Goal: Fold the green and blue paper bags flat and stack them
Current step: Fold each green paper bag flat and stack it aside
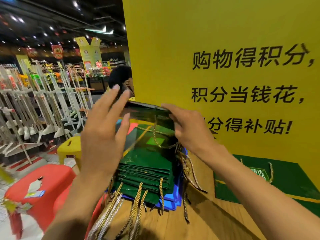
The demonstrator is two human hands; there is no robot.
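Green bag (149,116) held above stack (147,168) of flat green and blue bags on bench (207,222). Right hand (192,129) grips right edge. Left hand (102,135), fingers spread, touches left end. Bag contents unclear, blurred.

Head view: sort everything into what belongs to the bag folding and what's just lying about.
Job: dark green paper bag between left hand and right hand; stack of flat green paper bags; blue paper bags under it.
Lying about: red plastic stool; yellow plastic stool; yellow printed sign board; rack of white mops.
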